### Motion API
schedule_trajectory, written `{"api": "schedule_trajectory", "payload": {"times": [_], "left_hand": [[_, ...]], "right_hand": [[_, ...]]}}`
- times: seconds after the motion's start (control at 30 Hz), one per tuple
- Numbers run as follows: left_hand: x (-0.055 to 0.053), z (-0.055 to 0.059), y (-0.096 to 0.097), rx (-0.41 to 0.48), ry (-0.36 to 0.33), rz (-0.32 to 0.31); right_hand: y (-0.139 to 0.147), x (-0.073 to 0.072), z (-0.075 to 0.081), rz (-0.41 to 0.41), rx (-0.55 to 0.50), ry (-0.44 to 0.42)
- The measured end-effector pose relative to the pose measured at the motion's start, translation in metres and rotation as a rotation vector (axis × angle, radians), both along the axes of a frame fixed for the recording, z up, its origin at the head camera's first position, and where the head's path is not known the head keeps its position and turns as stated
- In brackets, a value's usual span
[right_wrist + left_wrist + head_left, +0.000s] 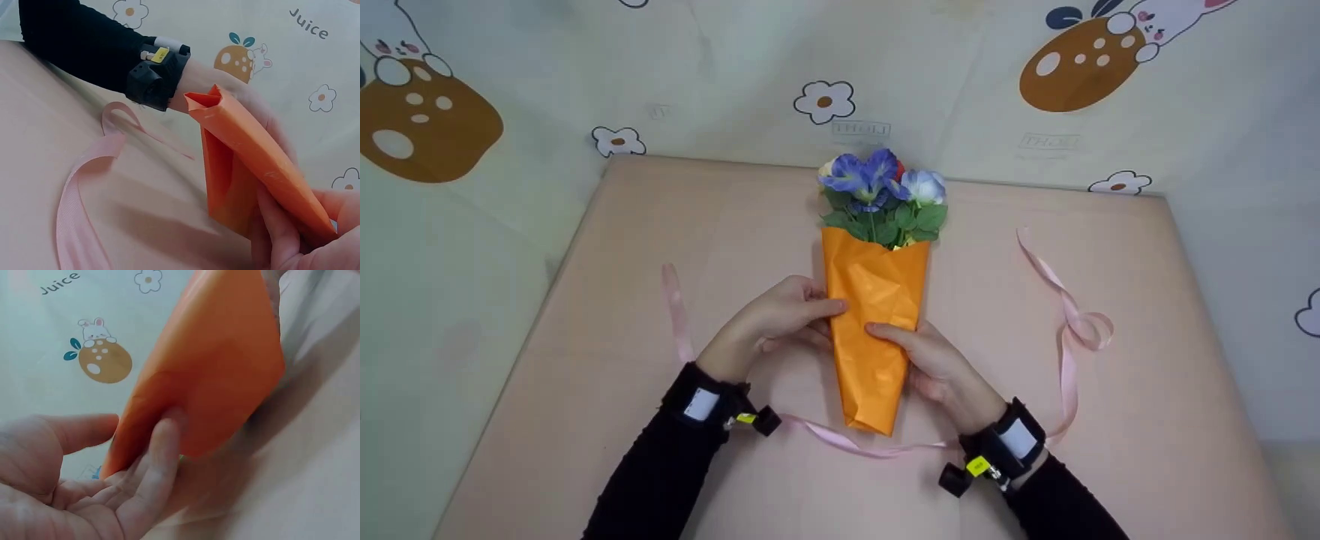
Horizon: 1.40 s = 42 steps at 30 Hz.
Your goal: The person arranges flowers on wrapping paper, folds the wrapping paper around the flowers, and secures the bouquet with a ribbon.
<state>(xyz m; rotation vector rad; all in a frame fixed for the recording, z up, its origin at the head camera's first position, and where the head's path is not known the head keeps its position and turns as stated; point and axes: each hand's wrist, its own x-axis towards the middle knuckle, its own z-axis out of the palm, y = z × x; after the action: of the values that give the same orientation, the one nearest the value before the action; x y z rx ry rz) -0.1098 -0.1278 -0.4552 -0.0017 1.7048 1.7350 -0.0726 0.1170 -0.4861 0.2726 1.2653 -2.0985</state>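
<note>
From my seat I find the orange wrap (877,300) held over the middle of the tabletop (585,337), its wide end to the far side and its narrow end to the near side. Flowers (866,180) in blue and pale blue, with a touch of red, stand out of the wide end above green leaves (926,217). The left grip (787,311) is clamped on the wrap's left edge, thumb on the front. The right grip (937,364) is clamped on the right edge a little lower, its thumb laid across the front. I read this two-sided hold as a way to stop the wrap springing loose while sparing the blooms, since both thumbs bear on the wrap alone. The right wrist view shows me folded layers at the narrow end, with shadow on the tabletop beneath. The left wrist view is dim and soft, so I can't say just how far the fingers there reach behind.

Around the work, a pink ribbon (1069,367) runs loosely over the tabletop: a tail at the left, a stretch just below the narrow end, and a curl at the right. Both wrist straps (701,401) and the dark sleeves (652,480) stand in my way, hiding parts of that ribbon. A printed sheet (735,75) rises past the far edge, close behind the flowers.
</note>
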Motion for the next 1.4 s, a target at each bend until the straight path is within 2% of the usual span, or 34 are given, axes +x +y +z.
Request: {"api": "schedule_trajectory", "payload": {"times": [0.17, 0.3, 0.47, 0.7, 0.9, 1.03, 1.27, 1.33, 1.4], "left_hand": [[-0.001, -0.002, 0.003, 0.042, -0.04, 0.047], [-0.001, -0.003, 0.004, 0.046, -0.049, 0.053], [-0.002, -0.005, 0.005, 0.066, -0.066, 0.081], [-0.007, -0.012, 0.006, 0.084, -0.066, 0.199], [-0.012, -0.017, 0.001, 0.065, -0.06, 0.329], [-0.015, -0.019, -0.003, 0.076, -0.058, 0.386], [-0.017, -0.023, -0.013, 0.104, -0.014, 0.544], [-0.017, -0.023, -0.014, 0.096, -0.014, 0.551], [-0.017, -0.024, -0.014, 0.093, -0.017, 0.532]], "right_hand": [[0.002, 0.0, 0.004, 0.048, 0.059, 0.032], [0.007, -0.002, 0.003, 0.086, 0.072, 0.027], [0.01, -0.002, 0.0, 0.096, 0.099, 0.044], [0.012, 0.0, -0.001, 0.123, 0.134, 0.085], [0.016, 0.003, -0.001, 0.165, 0.15, 0.117], [0.018, 0.006, -0.003, 0.197, 0.138, 0.117], [0.023, 0.011, -0.002, 0.227, 0.14, 0.101], [0.022, 0.011, -0.002, 0.219, 0.139, 0.1], [0.022, 0.011, -0.003, 0.205, 0.136, 0.098]]}}
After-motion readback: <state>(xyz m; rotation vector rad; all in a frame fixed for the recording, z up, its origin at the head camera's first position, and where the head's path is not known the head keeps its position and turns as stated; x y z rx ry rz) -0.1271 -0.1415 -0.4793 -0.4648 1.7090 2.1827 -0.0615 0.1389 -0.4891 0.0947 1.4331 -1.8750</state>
